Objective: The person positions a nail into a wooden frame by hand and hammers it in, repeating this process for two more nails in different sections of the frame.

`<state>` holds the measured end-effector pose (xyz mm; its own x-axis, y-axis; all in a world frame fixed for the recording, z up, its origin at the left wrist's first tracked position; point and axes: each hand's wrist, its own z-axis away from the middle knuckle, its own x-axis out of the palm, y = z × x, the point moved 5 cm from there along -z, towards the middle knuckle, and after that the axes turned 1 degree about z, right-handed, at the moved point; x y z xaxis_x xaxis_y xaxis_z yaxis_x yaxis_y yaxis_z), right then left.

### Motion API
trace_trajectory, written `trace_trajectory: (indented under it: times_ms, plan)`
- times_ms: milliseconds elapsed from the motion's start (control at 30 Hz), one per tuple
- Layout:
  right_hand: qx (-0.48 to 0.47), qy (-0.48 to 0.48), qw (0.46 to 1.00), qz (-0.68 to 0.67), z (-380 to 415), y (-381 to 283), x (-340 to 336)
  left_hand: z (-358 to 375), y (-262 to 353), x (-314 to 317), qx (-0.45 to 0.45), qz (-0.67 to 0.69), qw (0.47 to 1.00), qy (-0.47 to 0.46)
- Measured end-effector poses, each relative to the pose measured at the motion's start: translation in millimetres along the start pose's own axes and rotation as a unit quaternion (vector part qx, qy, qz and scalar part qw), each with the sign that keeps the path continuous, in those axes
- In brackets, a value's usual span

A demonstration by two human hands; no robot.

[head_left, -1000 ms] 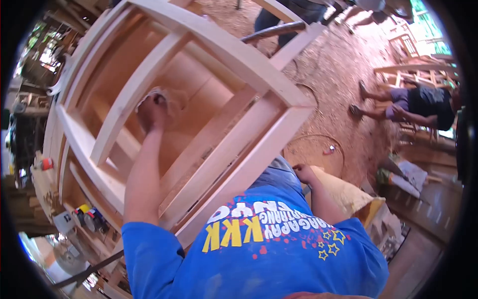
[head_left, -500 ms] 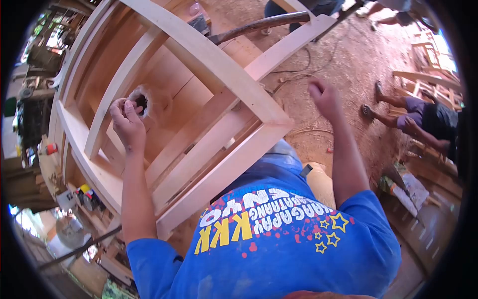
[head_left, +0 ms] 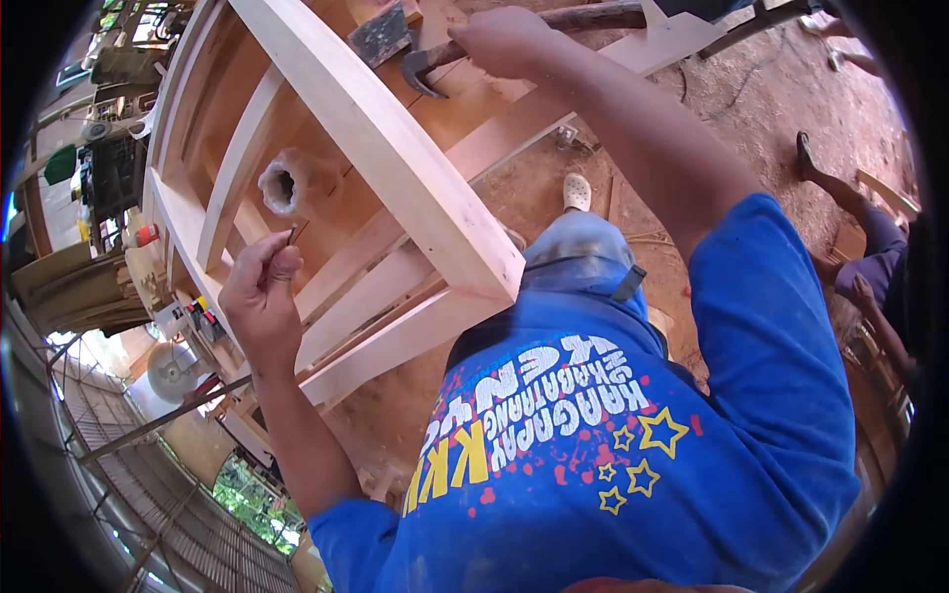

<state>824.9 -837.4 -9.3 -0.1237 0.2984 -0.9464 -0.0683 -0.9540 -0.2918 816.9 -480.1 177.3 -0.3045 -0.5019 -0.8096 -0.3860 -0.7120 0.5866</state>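
Note:
My left hand [head_left: 262, 296] is raised at the left, thumb and fingers pinched on a small thin dark piece that looks like a nail [head_left: 292, 235]. Just above it, a white bag-like bundle [head_left: 283, 182] with a dark opening rests on the brown wooden panel. At the upper middle my right hand [head_left: 504, 42] is closed by the handle of a claw hammer [head_left: 593, 16], near its metal head. The pale wooden frame [head_left: 386, 148] slants between both hands, its corner close to my blue shirt.
A dark block [head_left: 381, 38] lies beside the hammer head. Another person [head_left: 875, 237] is at the right edge. A fan [head_left: 176, 368] and tools [head_left: 206, 321] stand at the left. A thin rod [head_left: 148, 425] crosses the lower left.
My right hand has moved up and left from the open space at the right to the hammer. My left hand has come away from the white bundle's opening. The view has shifted.

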Motion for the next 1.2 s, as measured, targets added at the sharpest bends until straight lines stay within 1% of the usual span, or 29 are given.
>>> trace_trajectory:
  times_ms: [100,133,200,233,300,333,367,400,433,500,533,567,600,667,700,767,800,867,900,933,967,1067,1100,1167,1200]
  plan:
    - [-0.011,0.009,1.0,-0.018,-3.5,3.1,-5.3,0.7,14.0,-1.3,-0.014,-0.006,0.999,-0.035]
    - [0.007,0.036,0.999,-0.011,-5.1,3.3,-8.6,-2.3,20.1,-1.7,-0.017,-0.013,0.998,-0.051]
    - [0.044,0.093,0.995,0.008,-7.0,2.0,-23.1,-16.2,50.0,4.7,0.074,-0.043,0.993,-0.077]
    - [0.08,0.102,0.991,-0.016,-1.1,6.9,-30.4,-21.8,65.1,10.4,0.118,-0.057,0.987,-0.095]
    - [0.161,0.123,0.977,-0.062,32.1,11.1,-79.7,-35.9,86.0,24.1,0.169,-0.057,0.973,-0.148]
    - [0.185,0.134,0.97,-0.079,51.9,11.9,-97.6,-44.2,95.6,32.3,0.197,-0.057,0.963,-0.176]
    - [0.211,0.144,0.962,-0.096,77.2,12.1,-112.5,-52.1,107.8,42.2,0.276,-0.064,0.94,-0.191]
    - [0.238,0.156,0.952,-0.112,104.5,10.0,-126.0,-60.2,115.2,53.4,0.286,-0.061,0.928,-0.231]
    - [0.256,0.162,0.939,-0.161,135.2,-0.3,-140.0,-65.7,122.6,63.9,0.297,-0.058,0.914,-0.272]
    - [0.254,0.224,0.909,-0.243,193.6,-1.3,-121.7,-72.0,134.5,86.9,0.333,-0.048,0.872,-0.355]
    - [0.229,0.281,0.892,-0.269,223.3,2.7,-92.3,-75.3,140.8,99.0,0.359,-0.042,0.846,-0.391]
    - [0.244,0.315,0.847,-0.351,249.5,-7.4,-78.5,-77.9,146.6,110.9,0.384,-0.038,0.818,-0.426]
    - [0.255,0.346,0.792,-0.433,276.6,-23.7,-65.9,-80.1,150.0,124.0,0.382,-0.041,0.796,-0.468]
    - [0.434,0.255,0.75,-0.43,332.4,-29.7,-25.2,-79.7,155.3,148.3,0.366,-0.055,0.748,-0.551]
    - [0.476,0.232,0.725,-0.44,351.9,-39.0,-10.8,-78.5,156.5,157.4,0.311,-0.084,0.735,-0.597]
    - [0.551,0.183,0.671,-0.461,384.8,-57.9,18.8,-76.1,149.4,170.6,0.227,-0.112,0.724,-0.641]
    - [0.525,0.213,0.69,-0.451,395.2,-67.0,36.2,-75.5,144.5,177.0,0.183,-0.127,0.717,-0.661]
    - [0.46,0.27,0.73,-0.428,406.3,-79.8,66.6,-74.4,142.7,183.5,0.188,-0.134,0.701,-0.675]
    - [0.448,0.233,0.708,-0.494,401.1,-87.5,61.8,-71.7,141.2,183.9,0.187,-0.142,0.69,-0.684]
    - [0.44,0.193,0.681,-0.553,396.4,-95.7,56.9,-70.4,140.6,185.0,0.176,-0.159,0.692,-0.682]
    - [0.412,0.198,0.668,-0.587,393.1,-100.0,58.1,-69.0,140.5,185.2,0.167,-0.175,0.694,-0.678]
    - [0.407,0.108,0.546,-0.724,379.9,-109.1,40.3,-69.3,134.6,187.6,0.124,-0.181,0.7,-0.68]
    - [0.374,0.133,0.539,-0.743,376.5,-108.6,38.0,-69.7,132.0,189.0,0.109,-0.176,0.701,-0.683]
    - [0.351,0.185,0.601,-0.694,375.8,-103.6,36.6,-69.2,132.8,192.3,0.118,-0.172,0.69,-0.693]
    - [0.359,0.211,0.662,-0.623,375.5,-102.6,39.6,-69.4,133.4,193.6,0.122,-0.169,0.684,-0.699]
